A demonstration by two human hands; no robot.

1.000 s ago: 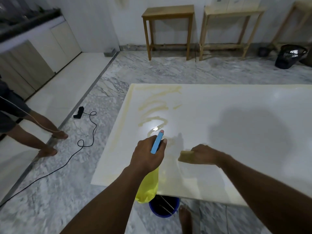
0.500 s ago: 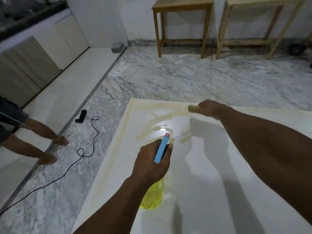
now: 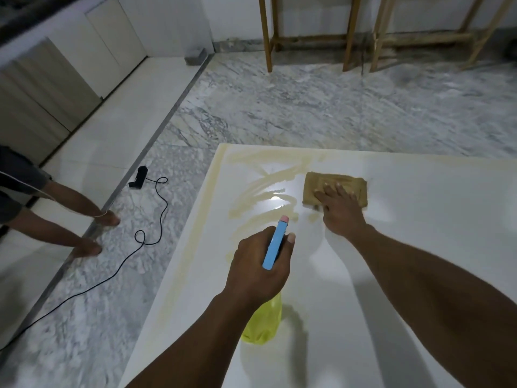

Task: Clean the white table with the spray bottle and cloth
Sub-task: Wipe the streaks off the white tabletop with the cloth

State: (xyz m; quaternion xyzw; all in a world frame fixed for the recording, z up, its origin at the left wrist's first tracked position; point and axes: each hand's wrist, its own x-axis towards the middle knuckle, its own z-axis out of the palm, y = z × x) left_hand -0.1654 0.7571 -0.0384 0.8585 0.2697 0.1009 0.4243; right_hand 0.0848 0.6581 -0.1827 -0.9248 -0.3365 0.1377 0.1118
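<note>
The right hand point(image 3: 340, 208) lies flat, fingers spread, pressed on the tan cloth point(image 3: 335, 191), which is spread as a wide rectangle on the white table point(image 3: 419, 247) with its long axis running left to right across the person's view; the left hand point(image 3: 258, 271) is clamped round the neck of the spray bottle point(image 3: 264, 323), held above the table nearer the body, its blue trigger head point(image 3: 275, 246) pointing forward toward the wet patch; the two hands are apart, the right farther out than the left. The yellowish smears point(image 3: 265, 197) lie just to the left of the cloth and ahead of the bottle's nozzle, running on to the far left corner and down the left edge; so the right hand is the nearer one to them, and the next stroke is probably a sweep leftward. The tabletop is smooth and glossy, catching a bright reflection amid the streaks; the cloth looks soft, matte and slightly rumpled under the palm; the bottle's body is translucent yellow plastic, the head opaque with a pinkish tip.
</note>
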